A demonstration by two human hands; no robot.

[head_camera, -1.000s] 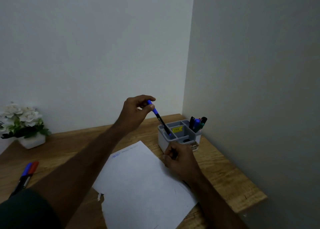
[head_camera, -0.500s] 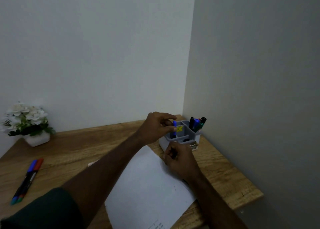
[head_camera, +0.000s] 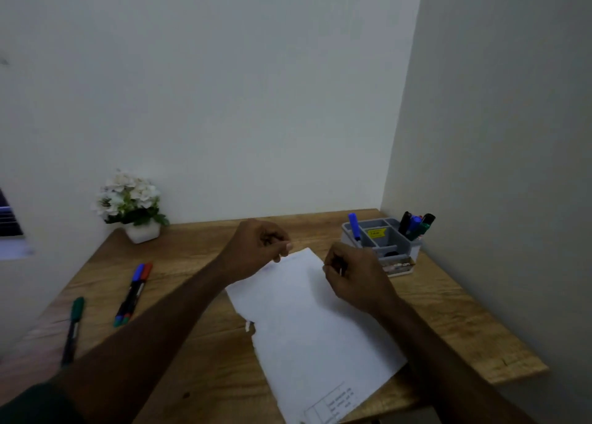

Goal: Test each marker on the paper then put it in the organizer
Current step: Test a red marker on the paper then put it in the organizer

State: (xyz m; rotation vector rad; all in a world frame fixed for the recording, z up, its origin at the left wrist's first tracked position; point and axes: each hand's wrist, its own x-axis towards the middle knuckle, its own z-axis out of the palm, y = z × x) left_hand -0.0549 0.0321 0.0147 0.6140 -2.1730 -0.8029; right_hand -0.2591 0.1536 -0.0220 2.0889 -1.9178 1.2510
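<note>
Blue marker (head_camera: 354, 227) upright in organizer (head_camera: 381, 241), beyond both hands, left (head_camera: 256, 250) & right (head_camera: 355, 273) curled, empty.

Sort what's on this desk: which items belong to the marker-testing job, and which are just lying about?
Job: paper; organizer; blue marker standing in it; markers in its back corner; loose blue and red markers; green marker.

Lying about: flower pot.
</note>
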